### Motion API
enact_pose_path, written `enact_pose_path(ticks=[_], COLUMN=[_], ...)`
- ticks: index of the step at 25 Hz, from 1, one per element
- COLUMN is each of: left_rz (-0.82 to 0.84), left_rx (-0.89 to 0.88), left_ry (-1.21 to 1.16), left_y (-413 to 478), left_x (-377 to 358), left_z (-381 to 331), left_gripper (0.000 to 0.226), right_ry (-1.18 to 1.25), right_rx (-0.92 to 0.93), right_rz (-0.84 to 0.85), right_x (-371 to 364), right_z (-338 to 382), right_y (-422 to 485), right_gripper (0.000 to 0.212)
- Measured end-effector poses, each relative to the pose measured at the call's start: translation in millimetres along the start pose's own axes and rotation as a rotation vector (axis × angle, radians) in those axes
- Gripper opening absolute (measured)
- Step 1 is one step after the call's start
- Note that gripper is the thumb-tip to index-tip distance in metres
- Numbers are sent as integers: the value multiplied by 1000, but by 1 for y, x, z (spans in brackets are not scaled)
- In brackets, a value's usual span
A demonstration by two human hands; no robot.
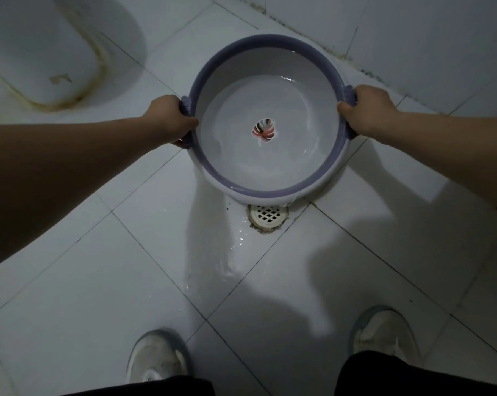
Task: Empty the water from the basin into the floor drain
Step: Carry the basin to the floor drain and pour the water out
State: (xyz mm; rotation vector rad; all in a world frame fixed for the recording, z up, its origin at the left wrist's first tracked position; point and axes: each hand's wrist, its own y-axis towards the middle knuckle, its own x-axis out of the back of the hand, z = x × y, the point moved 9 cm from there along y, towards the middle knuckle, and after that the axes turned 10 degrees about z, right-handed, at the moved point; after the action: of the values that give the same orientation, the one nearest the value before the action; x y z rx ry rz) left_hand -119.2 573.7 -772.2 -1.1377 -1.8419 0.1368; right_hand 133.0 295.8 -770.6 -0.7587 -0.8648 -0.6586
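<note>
Left hand (170, 115) and right hand (364, 110) clamp the round purple-rimmed white plastic basin (270, 178); hasty tipping would likely overshoot the white grated floor drain (268, 217).

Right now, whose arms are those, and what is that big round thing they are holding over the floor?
There is no machine here, only a person. The one picture comes from a camera worn on the person's head, looking down, so you see their own arms and shoes. The left hand and the right hand each grip a handle of a round basin with a purple rim. It is white inside, with a small leaf picture at the bottom and a little water. It hangs just behind the floor drain, a small white grate set in the tiled floor. A wet streak runs across the tiles beside the drain. At the top left is a squat toilet.
</note>
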Motion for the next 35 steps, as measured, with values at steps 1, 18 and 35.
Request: enact_pose_path(ticks=[1,18,35], left_rz=[-3,-24,-24], left_rx=[-2,-14,-2], left_ry=[-2,42,72], left_y=[0,-1,-7], left_x=[0,4,5], left_z=[0,-1,-4], left_gripper=[22,25,27], right_ry=[5,31,45], right_rx=[0,10,26], right_rz=[-2,-2,-8], right_x=[0,3,5], right_z=[0,5,7], right_y=[-1,-10,-12], right_gripper=[35,14,14])
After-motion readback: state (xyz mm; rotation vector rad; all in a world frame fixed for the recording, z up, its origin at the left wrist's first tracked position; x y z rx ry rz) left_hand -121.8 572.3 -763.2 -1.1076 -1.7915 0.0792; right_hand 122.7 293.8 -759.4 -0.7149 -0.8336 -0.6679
